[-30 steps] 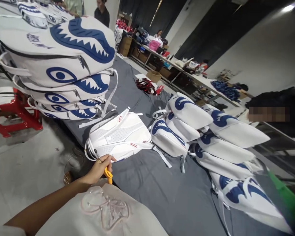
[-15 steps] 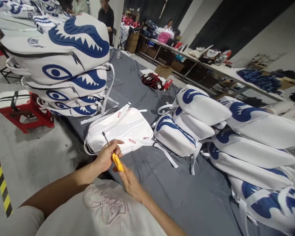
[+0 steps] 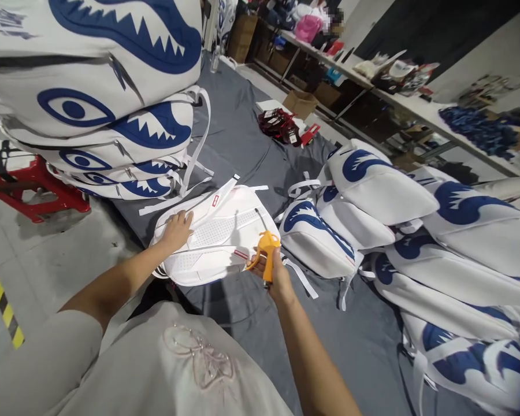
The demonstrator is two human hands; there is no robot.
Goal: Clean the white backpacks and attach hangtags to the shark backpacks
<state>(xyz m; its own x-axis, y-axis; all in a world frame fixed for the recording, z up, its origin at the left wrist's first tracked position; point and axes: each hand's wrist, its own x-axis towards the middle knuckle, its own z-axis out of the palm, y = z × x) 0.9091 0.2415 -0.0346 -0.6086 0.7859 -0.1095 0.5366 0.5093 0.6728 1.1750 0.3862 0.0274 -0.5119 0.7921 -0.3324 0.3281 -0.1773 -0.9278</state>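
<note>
A white backpack (image 3: 219, 222) lies straps-up on the grey tabletop (image 3: 238, 110); the left hand (image 3: 177, 232) rests on its left part, fingers loosely extended, while the right hand (image 3: 279, 276) grips an orange trigger gun (image 3: 267, 251) over the backpack's right end, stacked backpacks (image 3: 86, 110) standing beyond its left

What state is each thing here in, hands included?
Left hand: resting on the white backpack.
Right hand: closed around the orange tool.
Orange tool: held, thin nozzle over the white backpack.
White backpack: lying flat, straps up.
Left-side backpacks: stacked.
Right-side backpacks: piled.
Gray cloth: spread out, wrinkled.
Red stool: upright.
</note>
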